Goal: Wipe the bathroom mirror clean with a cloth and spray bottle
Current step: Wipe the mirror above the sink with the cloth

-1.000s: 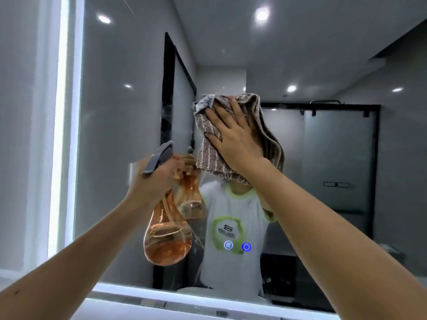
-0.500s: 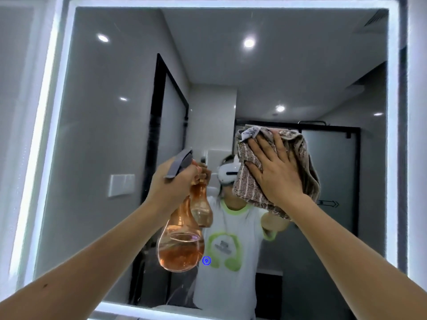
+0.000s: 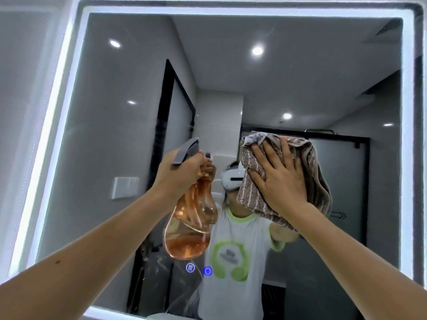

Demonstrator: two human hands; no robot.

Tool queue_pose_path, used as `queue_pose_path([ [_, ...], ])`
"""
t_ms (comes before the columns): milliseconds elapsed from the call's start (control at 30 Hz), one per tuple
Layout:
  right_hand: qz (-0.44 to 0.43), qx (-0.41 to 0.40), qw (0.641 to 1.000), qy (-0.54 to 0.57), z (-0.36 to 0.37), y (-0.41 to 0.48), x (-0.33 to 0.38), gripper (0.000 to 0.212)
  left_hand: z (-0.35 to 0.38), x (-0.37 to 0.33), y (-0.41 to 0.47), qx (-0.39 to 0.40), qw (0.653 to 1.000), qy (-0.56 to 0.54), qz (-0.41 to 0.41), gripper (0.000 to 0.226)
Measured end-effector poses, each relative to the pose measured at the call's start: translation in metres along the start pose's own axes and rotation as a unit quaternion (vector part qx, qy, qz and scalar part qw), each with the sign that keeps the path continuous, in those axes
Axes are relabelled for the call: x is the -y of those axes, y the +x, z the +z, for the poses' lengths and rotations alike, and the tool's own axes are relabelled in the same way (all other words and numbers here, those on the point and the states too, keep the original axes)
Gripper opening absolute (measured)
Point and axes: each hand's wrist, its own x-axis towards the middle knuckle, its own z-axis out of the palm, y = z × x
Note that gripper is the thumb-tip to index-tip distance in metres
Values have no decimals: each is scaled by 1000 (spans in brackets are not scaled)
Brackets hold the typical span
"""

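Observation:
A large wall mirror (image 3: 115,135) with a lit white border fills the view. My right hand (image 3: 280,179) presses a brown striped cloth (image 3: 250,190) flat against the glass at centre right, fingers spread. My left hand (image 3: 182,174) grips the neck of an orange see-through spray bottle (image 3: 187,234) with a grey trigger head, held up close to the mirror just left of the cloth. The bottle holds a little orange liquid at its base. Wet streaks show on the glass below the bottle.
Two small blue lit touch icons (image 3: 198,269) sit low on the mirror. The reflection shows a person in a white shirt, a black-framed door and a glass shower screen. The mirror's lit frame (image 3: 53,107) runs along the left, top and right.
The view has tilted up, so the mirror's top edge now shows. My right hand has slid the cloth to the right and lower on the glass. The bottle stays raised in my left hand.

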Motion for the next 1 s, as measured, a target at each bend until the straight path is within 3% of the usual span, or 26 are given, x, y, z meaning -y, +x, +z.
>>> queue_pose_path([
  [267, -33, -22, 999, -2, -1, 21, 31, 70, -11, -10, 25, -5, 997, -75, -21, 32],
  [433, -18, -13, 1000, -8, 0, 21, 30, 74, -13, -13, 40, 39, 999, 2, -29, 30],
  [533, -16, -5, 1000, -7, 0, 21, 32, 73, -14, -9, 47, 34, 997, 7, -67, 20],
  [633, -16, -6, 1000, -10, 1, 21, 31, 72, -13, -13, 43, 52, 991, -61, -106, 12],
  [900, -11, -19, 1000, 1, 3, 22, 32, 69, -28, -7, 47, 27, 997, -13, -69, 19],
  [1000, -19, -16, 1000, -19, 2, 23, 35, 65, -37, -7, 52, 26, 996, -41, -70, 20],
])
